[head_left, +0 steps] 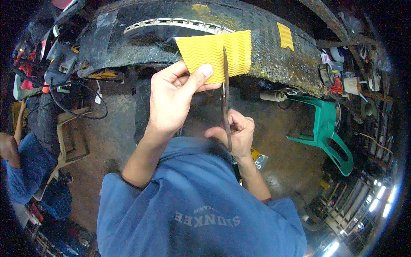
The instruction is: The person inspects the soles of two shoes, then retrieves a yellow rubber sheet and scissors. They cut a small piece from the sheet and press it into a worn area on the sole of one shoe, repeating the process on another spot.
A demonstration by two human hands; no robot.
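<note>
My left hand [169,100] pinches a yellow sheet [197,51] with a zigzag-ribbed surface, thumb on top and fingers underneath. The sheet is held up at the near edge of the bench. In my right hand [240,136] are long dark scissors [226,96], their handles mostly covered by my fingers. The blades point away from me and cross the right part of the sheet. One blade lies over its ribbed face; how far the cut runs is hard to make out.
On the dark, worn workbench [267,64] lie a smaller yellow ribbed piece [284,36] and a curved whitish strip [180,21]. A green plastic chair [319,118] stands at right. At left are a black cable [53,96] and another person in a blue shirt [32,167].
</note>
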